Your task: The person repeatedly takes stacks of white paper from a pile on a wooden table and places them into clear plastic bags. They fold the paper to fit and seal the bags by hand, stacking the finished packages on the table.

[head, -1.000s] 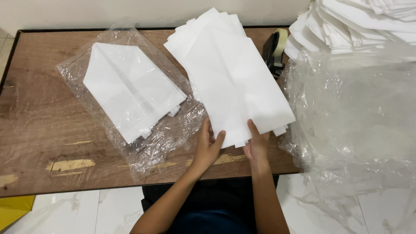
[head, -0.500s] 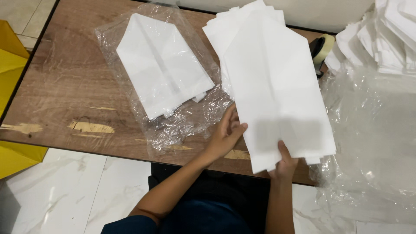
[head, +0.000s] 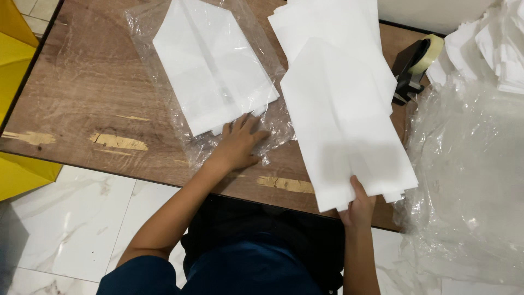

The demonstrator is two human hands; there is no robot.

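My right hand point(head: 358, 206) grips the near end of a stack of white folded paper bags point(head: 341, 109), which juts over the front edge of the wooden table point(head: 82, 87). My left hand point(head: 239, 143) lies flat, fingers spread, on the near end of a clear plastic wrapper point(head: 164, 33). Inside that wrapper is another bundle of white paper bags point(head: 210, 65), at the middle of the table.
A tape dispenser point(head: 413, 65) stands at the table's back right. Crumpled clear plastic point(head: 469, 175) and more white folded stock point(head: 486, 41) fill the right side. A yellow object point(head: 16, 54) is at the far left, above the white marble floor point(head: 65, 218).
My left hand left the loose stack and moved left onto the plastic wrapper. My right hand kept hold of the stack's near end. The view shifted left and closer.
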